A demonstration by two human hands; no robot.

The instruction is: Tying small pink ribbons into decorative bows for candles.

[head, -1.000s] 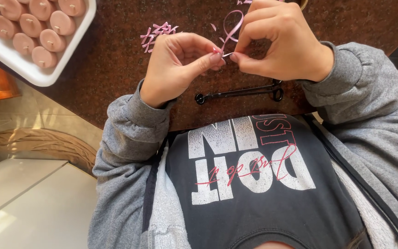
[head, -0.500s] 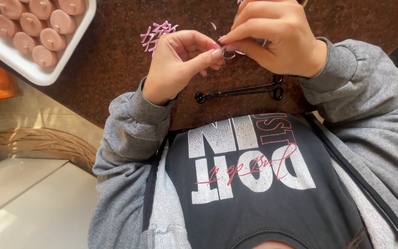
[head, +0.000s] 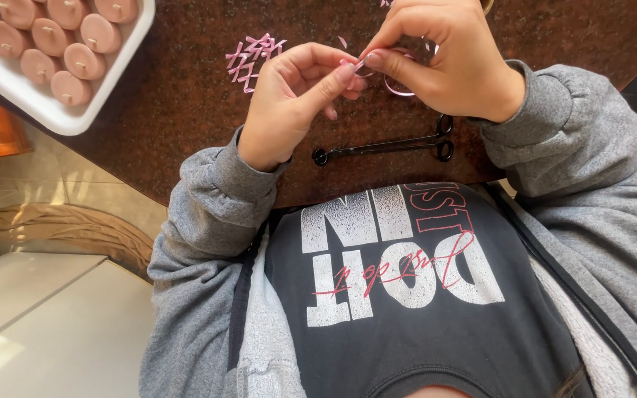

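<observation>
- Left hand, upper middle of the frame, is pinched thumb to forefinger on one end of a thin pink ribbon; its other fingers are curled in.
- Right hand, just right of it and touching at the fingertips, is pinched on the same ribbon; a loop of it curls out under that hand.
- The ribbon is held just above the dark desk, not laid down. By my judgement the piece is mid-shaping: a loop shows, but whether any knot is made I cannot tell.
- A small heap of pink bows lies on the desk left of the hands, which looks like finished work.
- Black scissors lie shut below the hands, untouched.
- A white tray of pink candles sits at upper left; none shows a ribbon, so that part seems left.
</observation>
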